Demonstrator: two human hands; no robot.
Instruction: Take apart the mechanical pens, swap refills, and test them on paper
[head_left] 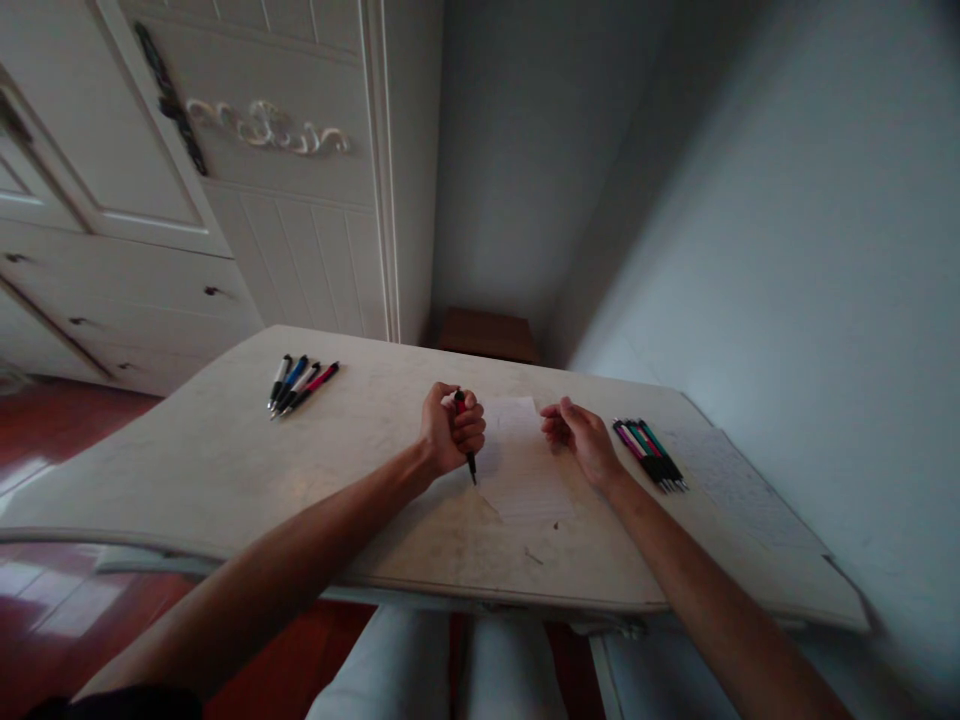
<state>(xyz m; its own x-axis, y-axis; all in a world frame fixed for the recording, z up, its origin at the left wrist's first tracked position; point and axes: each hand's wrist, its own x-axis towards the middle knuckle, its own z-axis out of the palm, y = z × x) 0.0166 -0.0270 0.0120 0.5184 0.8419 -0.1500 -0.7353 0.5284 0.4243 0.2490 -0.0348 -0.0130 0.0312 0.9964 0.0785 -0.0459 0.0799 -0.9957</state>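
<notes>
My left hand [452, 432] is closed around a red pen [460, 402] with a black lower part. The pen stands nearly upright with its tip pointing down, by the left edge of a lined sheet of paper [525, 475]. My thumb lies at the pen's top end. Over the sheet's right edge is my right hand [581, 438], its fingers loosely bent and nothing visible in them. To its right, several pens [649, 455] in purple, pink, white and green with black grips lie side by side.
Several pens [300, 385], white, blue and red, lie at the table's back left. A written sheet [742, 485] rests at the right by the wall. Small scraps [533, 556] lie near the front edge of the white table [225, 470]. A white cabinet [315, 250] stands behind.
</notes>
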